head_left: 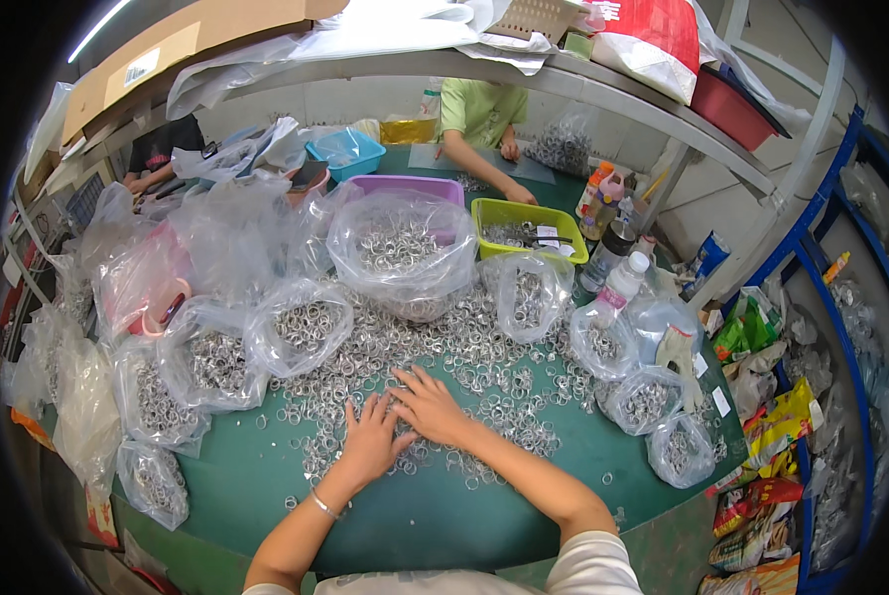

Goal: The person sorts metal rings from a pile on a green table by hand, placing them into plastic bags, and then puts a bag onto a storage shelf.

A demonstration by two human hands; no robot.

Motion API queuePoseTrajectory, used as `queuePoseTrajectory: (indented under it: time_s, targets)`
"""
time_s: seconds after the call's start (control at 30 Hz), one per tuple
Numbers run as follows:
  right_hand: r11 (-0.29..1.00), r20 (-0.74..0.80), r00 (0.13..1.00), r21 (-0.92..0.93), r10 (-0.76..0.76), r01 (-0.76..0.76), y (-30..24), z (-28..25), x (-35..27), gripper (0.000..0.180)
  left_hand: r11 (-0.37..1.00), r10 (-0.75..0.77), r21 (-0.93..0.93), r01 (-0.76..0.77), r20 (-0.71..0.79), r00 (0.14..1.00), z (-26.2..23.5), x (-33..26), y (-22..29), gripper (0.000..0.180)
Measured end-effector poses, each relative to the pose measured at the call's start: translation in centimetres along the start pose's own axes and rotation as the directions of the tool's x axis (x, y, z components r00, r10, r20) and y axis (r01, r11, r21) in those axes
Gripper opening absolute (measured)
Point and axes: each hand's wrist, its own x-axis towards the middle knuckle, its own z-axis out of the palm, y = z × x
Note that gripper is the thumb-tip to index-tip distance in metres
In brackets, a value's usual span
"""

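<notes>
My left hand [371, 441] lies palm down on a spread of small silvery metal rings [509, 421], its fingers outstretched. Right beside it, my right hand [431, 409] also rests flat on the rings, fingers extended and the fingertips close to those of the left. Neither hand grips anything that I can see; rings directly under the palms are hidden. A heap of more rings [405, 342] rises just beyond my fingers. Past the heap stands a large clear plastic bag [402, 283] filled with rings.
Ring-filled bags line the left [211, 367] and right [647, 397] of the green table [256, 496]. Behind are a purple bin [415, 184], a lime-green basket [524, 210] and bottles [623, 282]. A person in green [479, 114] reaches toward the basket. A loaded shelf [444, 67] spans overhead.
</notes>
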Motion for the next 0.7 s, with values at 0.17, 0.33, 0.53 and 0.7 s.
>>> queuePoseTrajectory:
  time_s: [0.17,0.33,0.53,0.7]
  targets:
    - [0.996,0.149,0.988,-0.072,-0.045,0.056,-1.8,-1.6,-4.1,0.077,0.998,0.058,-0.025,-0.056,0.114,0.992,-2.1,-2.2,0.7,0.091]
    - [0.998,0.035,0.999,-0.051,-0.019,0.021,-2.5,-1.1,-5.2,0.072,0.99,0.099,-0.096,-0.1,-0.012,0.995,-0.7,-2.2,0.6,0.075]
    - [1.0,-0.126,0.992,0.007,0.005,-0.004,-3.2,-1.1,-5.3,0.054,0.973,0.123,-0.17,-0.159,-0.204,0.971,-0.3,-2.5,0.8,0.052]
    - [0.999,-0.122,0.992,-0.032,-0.026,0.022,-4.0,-0.9,-5.9,0.037,0.97,0.127,-0.17,-0.171,-0.243,0.962,0.2,-2.7,0.8,0.038]
